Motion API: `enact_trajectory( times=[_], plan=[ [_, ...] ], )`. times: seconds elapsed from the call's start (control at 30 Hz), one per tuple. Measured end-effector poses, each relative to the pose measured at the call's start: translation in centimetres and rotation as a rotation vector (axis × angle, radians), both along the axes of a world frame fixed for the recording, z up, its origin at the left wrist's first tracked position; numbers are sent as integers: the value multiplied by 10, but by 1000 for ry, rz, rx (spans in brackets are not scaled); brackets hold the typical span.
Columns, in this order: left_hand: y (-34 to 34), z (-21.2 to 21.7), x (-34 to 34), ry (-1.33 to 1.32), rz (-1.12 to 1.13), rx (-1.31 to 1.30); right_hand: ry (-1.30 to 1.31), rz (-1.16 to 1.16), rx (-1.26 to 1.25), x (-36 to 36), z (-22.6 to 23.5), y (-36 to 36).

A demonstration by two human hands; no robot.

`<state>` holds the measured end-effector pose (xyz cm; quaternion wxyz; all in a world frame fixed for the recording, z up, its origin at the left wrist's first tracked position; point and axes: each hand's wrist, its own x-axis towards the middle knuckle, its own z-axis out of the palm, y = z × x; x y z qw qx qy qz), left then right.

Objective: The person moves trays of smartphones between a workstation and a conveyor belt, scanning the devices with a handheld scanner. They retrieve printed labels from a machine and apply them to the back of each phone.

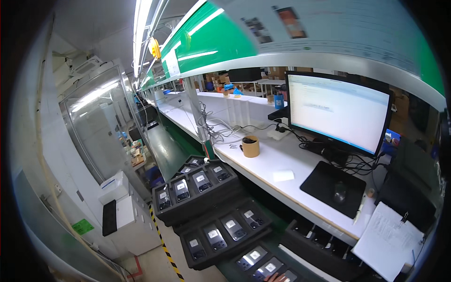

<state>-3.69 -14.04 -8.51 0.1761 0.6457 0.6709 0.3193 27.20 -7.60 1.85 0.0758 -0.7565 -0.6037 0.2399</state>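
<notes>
- At the bottom edge of the frame, just right of centre, only the fingertips of one hand (277,278) show; which hand it is, and whether it is spread or pinching, I cannot tell.
- They touch a phone (268,269) lying in the lowest black tray (244,271).
- More phone trays (197,190) are stacked stepwise at centre; a careless nudge could likely topple them.
- The white table (282,160) with monitor (338,113) sits to the right.
</notes>
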Motion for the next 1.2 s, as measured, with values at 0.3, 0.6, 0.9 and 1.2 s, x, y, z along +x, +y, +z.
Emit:
enact_trajectory(
  times=[0.3, 0.6, 0.9, 1.2],
  plan=[
    [0, 32, -10, -13, -61, -24, -129, -308, 157, -9, 13, -145],
    [4, 68, -41, -91, -222, -274, 705, -1013, 641, 7, -11, -179],
    [7, 93, -51, -188, -239, -339, 1715, -1190, 852, 134, 106, -45],
    [-9, 103, -36, -281, -3, -336, 1210, -1258, 972, 196, 141, 30]
  ],
)
